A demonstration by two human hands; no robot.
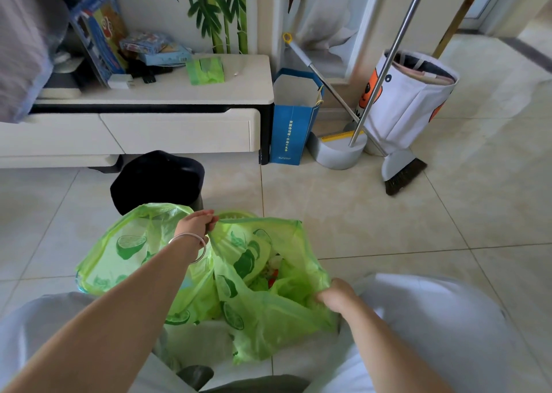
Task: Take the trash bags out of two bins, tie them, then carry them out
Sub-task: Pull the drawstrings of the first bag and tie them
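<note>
Pale grey trouser knees (433,333) frame the bottom of the view, above a floor of glossy cream tiles (388,219). Between the knees a translucent green trash bag printed with lime slices (254,297) rests on the floor, its mouth open over mixed scraps. The right hand (336,297) is closed on the bag's near right rim. The left hand (197,222), a silver bangle (194,248) on its wrist, reaches forward with the forearm extended and pinches the far rim, lifting it. Touching this bag on its left lies a second green lime-print bag (119,252), whether tied cannot be told. Just behind both stands a black plastic bin (158,177), in front of a cream low cabinet (179,130) with drawers. On the cabinet's top lie a folded green bag pack (206,70) and boxes. Beside the cabinet's right end stand a blue paper bag (291,130), a grey dustpan with broom (400,165) and a white fabric basket (412,94).
</note>
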